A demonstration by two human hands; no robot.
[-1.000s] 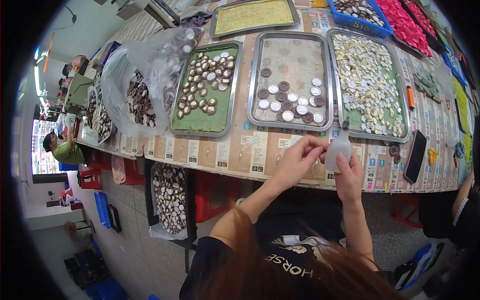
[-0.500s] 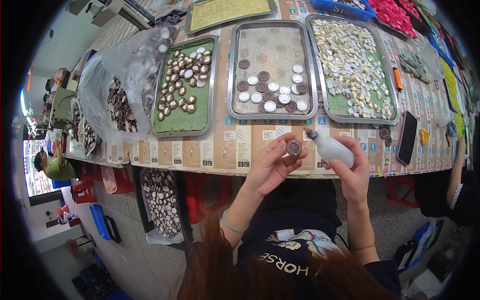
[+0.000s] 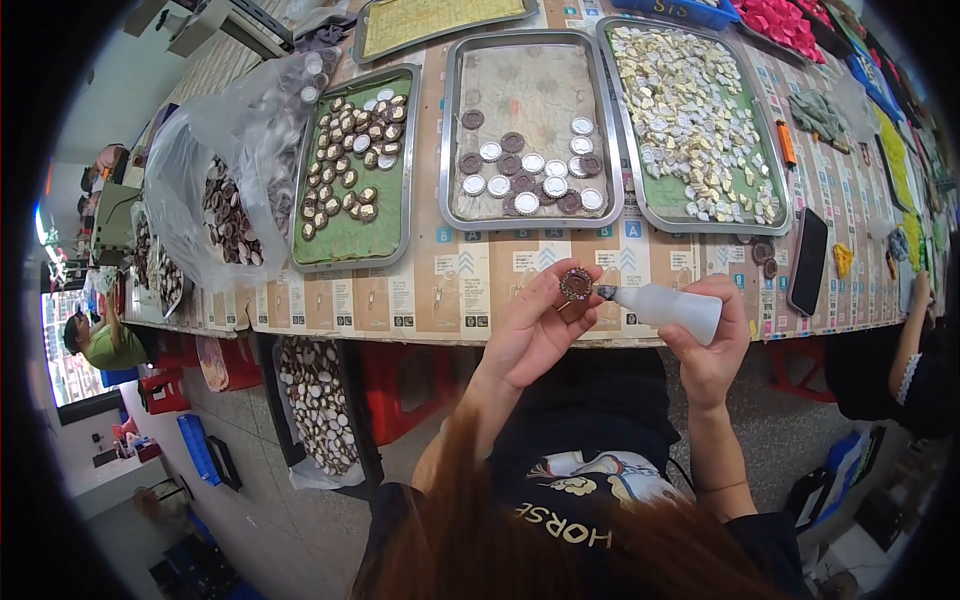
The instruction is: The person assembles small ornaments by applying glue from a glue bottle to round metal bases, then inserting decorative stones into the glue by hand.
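Note:
My left hand [image 3: 530, 330] pinches a small brown round disc with a scalloped, speckled rim [image 3: 576, 284], its face turned up, above the table's front edge. My right hand [image 3: 712, 350] is closed round a white squeeze bottle [image 3: 672, 312]. The bottle lies nearly level, and its dark nozzle [image 3: 606, 292] is at the disc's right edge; whether they touch I cannot tell. Just beyond my hands, a metal tray with a pale lining [image 3: 520, 85] carries several brown discs [image 3: 511, 141], some showing white undersides [image 3: 526, 202].
On the left, a green-lined tray [image 3: 385, 220] holds brown discs with gold pieces, beside a clear plastic bag [image 3: 175, 190] of discs. Rightward are a tray of gold and silver pieces [image 3: 680, 120], a black phone [image 3: 809, 262] and an orange tool [image 3: 786, 145]. Another person's arm [image 3: 912, 340] shows far right.
The bottle has swung from tilted to nearly level, and its nozzle has come down to the disc. My left hand keeps its pinch on the disc. The whole view has shifted slightly.

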